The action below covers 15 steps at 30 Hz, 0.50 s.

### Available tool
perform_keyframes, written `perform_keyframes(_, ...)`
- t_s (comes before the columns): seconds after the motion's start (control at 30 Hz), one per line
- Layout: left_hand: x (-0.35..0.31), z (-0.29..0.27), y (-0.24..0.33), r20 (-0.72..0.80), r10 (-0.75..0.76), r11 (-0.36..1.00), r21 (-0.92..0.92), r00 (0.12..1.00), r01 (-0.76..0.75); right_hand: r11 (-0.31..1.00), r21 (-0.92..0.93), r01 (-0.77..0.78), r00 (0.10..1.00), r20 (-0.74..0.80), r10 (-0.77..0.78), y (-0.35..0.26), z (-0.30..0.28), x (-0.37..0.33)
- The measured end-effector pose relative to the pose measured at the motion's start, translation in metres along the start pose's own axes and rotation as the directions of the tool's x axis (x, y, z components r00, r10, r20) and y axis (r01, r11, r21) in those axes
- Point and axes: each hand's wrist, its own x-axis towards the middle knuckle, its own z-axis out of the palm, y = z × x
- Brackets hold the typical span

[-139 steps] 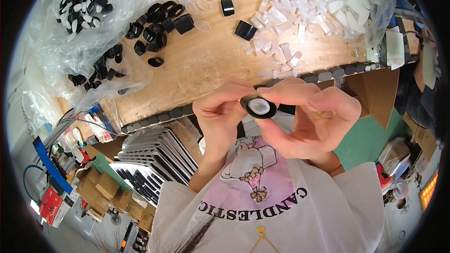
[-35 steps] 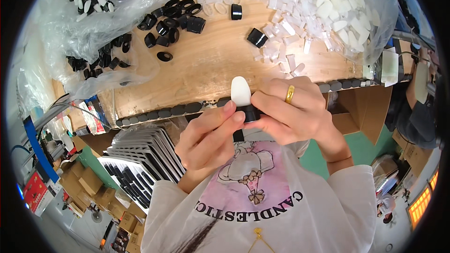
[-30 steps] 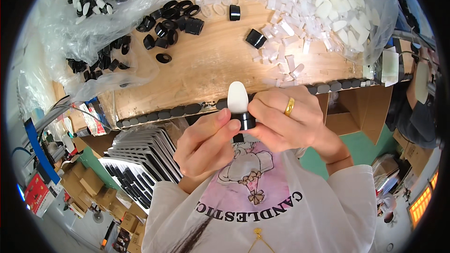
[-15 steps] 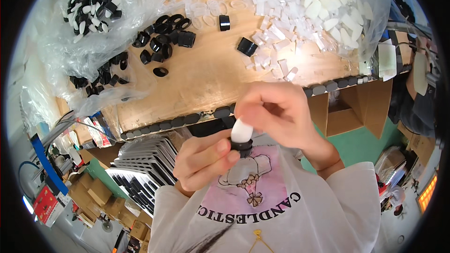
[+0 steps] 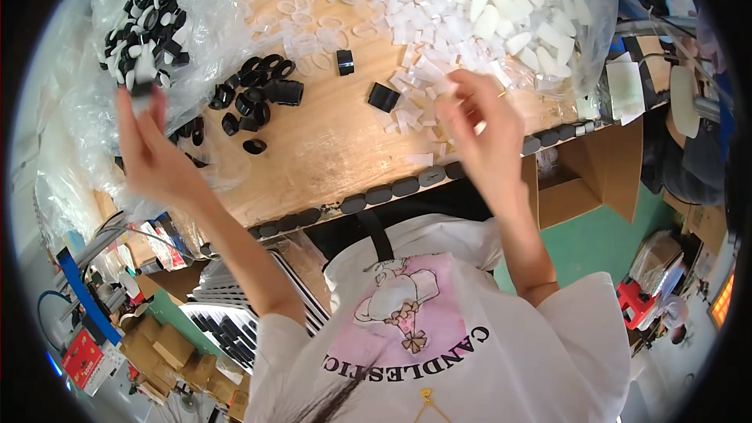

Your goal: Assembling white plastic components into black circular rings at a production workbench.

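My left hand (image 5: 157, 153) is raised at the far left, its fingers pinching a small black ring piece (image 5: 141, 89) with a white oval part (image 5: 144, 69) standing in it. Both are blurred. Right beyond it lies a heap of black rings fitted with white ovals (image 5: 149, 19) on clear plastic. Over the near edge of the clear strips (image 5: 431, 70) is my right hand (image 5: 486, 121), fingers curled with the tips close together. Whatever those tips hold, if anything, is too blurred to make out.
Loose black rings (image 5: 251, 86) and two black pieces (image 5: 383, 97) lie on the wooden table (image 5: 313, 145). Behind them are clear oval rings (image 5: 321, 35) and a pile of white ovals (image 5: 525, 0). Dark pads line the table edge; an open cardboard box (image 5: 576, 188) stands below at right.
My hands have parted from in front of my chest. The left has carried the black ring piece with its white oval to the far-left heap; the right has reached forward to the clear strips.
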Motion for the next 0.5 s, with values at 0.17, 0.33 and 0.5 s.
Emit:
perform_keyframes(0.17,-0.007,0.036,0.014,0.354,0.230,0.961,0.065,0.907,-0.269,0.980,-0.196,0.014,0.998,-0.057,-0.025,0.058,-0.015,0.019)
perform_keyframes(0.33,-0.064,0.077,0.024,0.668,0.299,0.934,-0.057,0.681,-0.354,0.979,-0.203,0.023,0.998,0.070,-0.009,0.057,-0.030,0.024)
perform_keyframes(0.5,-0.078,0.095,0.016,0.628,0.273,0.894,0.113,0.729,-0.433,0.944,-0.310,-0.113,0.962,-0.273,0.026,0.064,-0.068,0.036)
